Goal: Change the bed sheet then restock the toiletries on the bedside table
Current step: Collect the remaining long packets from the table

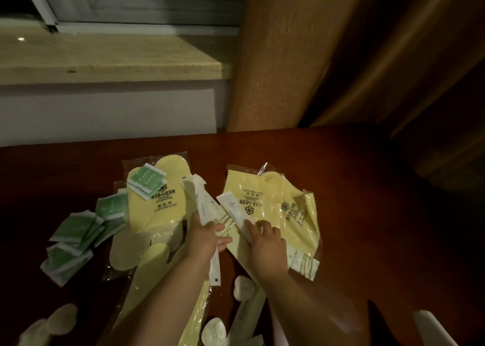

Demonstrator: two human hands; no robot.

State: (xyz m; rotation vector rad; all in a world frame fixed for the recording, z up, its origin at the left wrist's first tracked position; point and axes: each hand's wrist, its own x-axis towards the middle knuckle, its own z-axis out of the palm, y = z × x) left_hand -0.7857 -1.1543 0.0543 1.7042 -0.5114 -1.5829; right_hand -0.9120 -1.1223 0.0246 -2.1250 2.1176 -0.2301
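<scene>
1. Green sachets piled on counter, left of the left slipper pack, prob. sorted by type.
2. Long white sachets gripped in left hand, fanned for counting.
3. One white sachet pinched by right hand, right of that pack, over the second pack.

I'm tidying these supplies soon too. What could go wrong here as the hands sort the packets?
The left hand holds several long white packets fanned loosely; one might slip out. The green sachets lie in a loose pile near the table edge and could get knocked off. Dim light may hide mix-ups.
</scene>
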